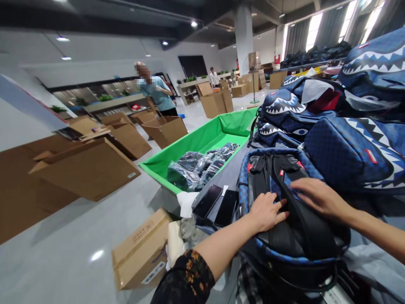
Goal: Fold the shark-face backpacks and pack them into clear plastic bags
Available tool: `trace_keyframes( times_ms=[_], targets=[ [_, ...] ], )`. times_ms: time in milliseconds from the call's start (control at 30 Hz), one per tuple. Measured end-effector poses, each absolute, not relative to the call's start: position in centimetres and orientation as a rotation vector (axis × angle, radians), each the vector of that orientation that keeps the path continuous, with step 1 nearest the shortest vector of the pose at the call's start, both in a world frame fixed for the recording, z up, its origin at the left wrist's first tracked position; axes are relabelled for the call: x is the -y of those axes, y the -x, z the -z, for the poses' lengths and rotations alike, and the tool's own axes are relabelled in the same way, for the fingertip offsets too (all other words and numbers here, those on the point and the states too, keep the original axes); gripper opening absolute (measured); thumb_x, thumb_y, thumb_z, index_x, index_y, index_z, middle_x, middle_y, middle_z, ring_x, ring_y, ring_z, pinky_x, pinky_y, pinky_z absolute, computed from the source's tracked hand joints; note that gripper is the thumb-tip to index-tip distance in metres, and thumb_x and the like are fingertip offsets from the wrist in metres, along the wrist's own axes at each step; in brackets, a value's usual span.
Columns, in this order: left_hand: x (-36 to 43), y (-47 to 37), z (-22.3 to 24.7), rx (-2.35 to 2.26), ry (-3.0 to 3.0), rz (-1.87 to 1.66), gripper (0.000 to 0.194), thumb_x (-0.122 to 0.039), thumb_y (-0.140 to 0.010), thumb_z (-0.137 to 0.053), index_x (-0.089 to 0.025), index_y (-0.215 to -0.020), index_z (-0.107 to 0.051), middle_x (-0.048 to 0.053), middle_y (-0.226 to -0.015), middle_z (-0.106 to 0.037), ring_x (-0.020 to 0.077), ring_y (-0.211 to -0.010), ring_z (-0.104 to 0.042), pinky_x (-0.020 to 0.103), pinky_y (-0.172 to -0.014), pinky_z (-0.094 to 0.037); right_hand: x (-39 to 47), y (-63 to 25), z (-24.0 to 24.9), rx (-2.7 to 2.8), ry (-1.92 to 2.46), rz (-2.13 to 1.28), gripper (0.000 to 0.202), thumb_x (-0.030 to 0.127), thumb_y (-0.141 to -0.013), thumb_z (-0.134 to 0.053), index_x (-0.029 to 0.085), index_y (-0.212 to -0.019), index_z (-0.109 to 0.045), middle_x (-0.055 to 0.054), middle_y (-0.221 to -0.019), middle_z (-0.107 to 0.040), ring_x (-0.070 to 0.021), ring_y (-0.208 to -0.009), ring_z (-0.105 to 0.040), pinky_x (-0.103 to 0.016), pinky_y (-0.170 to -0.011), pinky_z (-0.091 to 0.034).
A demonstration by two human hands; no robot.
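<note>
A black backpack with blue checked edging (294, 245) lies on its front, its straps and back panel facing up. My left hand (267, 212) rests on the left part of the back panel, fingers apart and touching a strap. On the right side, my right hand (316, 194) is over the panel near the other strap, slightly blurred, its fingers stretched out. Neither hand grips anything that I can see. Beside the backpack lie two dark phones (208, 201). Blue backpacks with a shark-teeth print (357, 152) are piled behind and to the right.
A green bin (196, 134) holds plastic-wrapped bags (193, 169). A cardboard box (142, 249) stands on the floor at lower left, with large open cartons (88, 169) farther back. A person in a light blue shirt (161, 99) stands by the cartons; another person (214, 78) is far behind.
</note>
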State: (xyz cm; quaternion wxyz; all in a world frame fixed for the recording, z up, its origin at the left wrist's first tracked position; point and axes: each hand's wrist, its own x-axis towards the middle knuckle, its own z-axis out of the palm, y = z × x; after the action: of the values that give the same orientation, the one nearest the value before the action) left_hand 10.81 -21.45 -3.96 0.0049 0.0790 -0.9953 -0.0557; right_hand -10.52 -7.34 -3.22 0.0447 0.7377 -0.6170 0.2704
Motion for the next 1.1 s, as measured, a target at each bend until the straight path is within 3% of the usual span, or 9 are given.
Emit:
trace_keyframes(
  times_ms=[100,300,400,500,600,733,833,967,1100],
  targets=[
    [22.4,-9.3,5.8,3.115,-0.124,0.095,0.049,-0.048,-0.105,-0.042,-0.016,-0.136,-0.062,0.014,-0.117,-0.067,0.0291,-0.111,-0.063,0.043,-0.096,-0.055,6.3,5.6,2.1,1.634,-2.515,-0.577,0.031,0.037,-0.104,-0.045,0.026,-0.125,-0.065,-0.008,-0.129,-0.067,-0.0246,-0.124,-0.058,-0.045,-0.106,-0.047],
    [23.2,-8.3,5.5,2.958,-0.668,0.581,0.038,-0.018,-0.1,-0.043,-0.01,-0.135,-0.058,0.015,-0.132,-0.067,0.0246,-0.126,-0.061,0.04,-0.114,-0.048,11.6,5.4,8.2,2.307,-2.033,-0.363,0.026,0.021,-0.098,-0.04,0.014,-0.104,-0.065,-0.016,-0.103,-0.064,-0.0284,-0.094,-0.056,-0.041,-0.082,-0.044],
    [21.7,-9.2,4.0,3.007,-0.57,0.721,0.041,-0.038,-0.104,-0.044,-0.015,-0.134,-0.06,0.012,-0.133,-0.07,0.0241,-0.125,-0.065,0.04,-0.11,-0.052,12.2,5.8,10.1,2.371,-2.005,-0.518,0.025,0.024,-0.097,-0.042,0.016,-0.103,-0.064,-0.014,-0.099,-0.064,-0.0285,-0.092,-0.057,-0.041,-0.083,-0.044],
    [19.1,-9.1,4.8,2.964,-0.382,0.691,0.08,-0.067,-0.098,-0.046,-0.007,-0.152,-0.044,0.022,-0.156,-0.052,0.0333,-0.147,-0.047,0.051,-0.123,-0.04,11.9,6.3,11.2,2.473,-1.894,-0.769,0.021,0.029,-0.097,-0.041,0.02,-0.092,-0.059,-0.011,-0.092,-0.065,-0.0253,-0.087,-0.06,-0.038,-0.08,-0.047],
    [17.8,-7.6,7.8,2.912,-0.25,0.476,0.096,-0.07,-0.098,-0.042,-0.006,-0.164,-0.015,0.024,-0.171,-0.026,0.0342,-0.161,-0.023,0.054,-0.13,-0.026,11.9,7.7,12.1,2.549,-1.65,-1.101,0.024,0.038,-0.099,-0.034,0.022,-0.095,-0.051,-0.008,-0.089,-0.067,-0.0215,-0.079,-0.064,-0.034,-0.073,-0.051],
    [18.2,-6.3,10.2,2.891,-0.308,0.257,0.098,-0.07,-0.094,-0.054,-0.013,-0.166,-0.018,0.026,-0.173,-0.01,0.043,-0.162,-0.008,0.065,-0.129,-0.02,11.6,9.2,10.9,2.523,-1.272,-1.469,0.044,0.038,-0.102,-0.004,0.02,-0.113,-0.042,-0.008,-0.083,-0.066,-0.0203,-0.067,-0.065,-0.034,-0.064,-0.054],
    [18.0,-7.4,9.2,2.978,-0.37,0.341,0.089,-0.072,-0.094,-0.051,-0.021,-0.164,-0.028,0.025,-0.173,-0.009,0.0473,-0.16,-0.007,0.073,-0.126,-0.02,9.9,8.5,8.1,2.387,-1.409,-1.499,0.037,0.042,-0.102,-0.022,0.021,-0.11,-0.051,-0.008,-0.085,-0.068,-0.0209,-0.074,-0.067,-0.036,-0.071,-0.056],
    [15.9,-11.1,6.7,3.101,-0.141,0.614,0.092,-0.074,-0.096,-0.044,-0.02,-0.165,-0.021,0.025,-0.17,-0.006,0.0444,-0.159,0.001,0.072,-0.128,-0.013,7.7,6.9,7.0,1.869,-2.13,-0.842,0.033,0.037,-0.103,-0.041,0.024,-0.113,-0.069,-0.01,-0.119,-0.071,-0.0237,-0.108,-0.066,-0.041,-0.095,-0.054],
    [13.8,-14.3,7.0,2.963,-0.131,0.807,0.107,-0.083,-0.087,-0.049,-0.026,-0.167,-0.006,0.023,-0.171,-0.003,0.0406,-0.16,0.0,0.073,-0.128,-0.013,7.7,7.1,11.8,1.856,-1.672,-0.544,0.046,0.033,-0.106,-0.035,0.019,-0.141,-0.061,-0.012,-0.142,-0.064,-0.0287,-0.133,-0.056,-0.048,-0.105,-0.049]
  ],
)
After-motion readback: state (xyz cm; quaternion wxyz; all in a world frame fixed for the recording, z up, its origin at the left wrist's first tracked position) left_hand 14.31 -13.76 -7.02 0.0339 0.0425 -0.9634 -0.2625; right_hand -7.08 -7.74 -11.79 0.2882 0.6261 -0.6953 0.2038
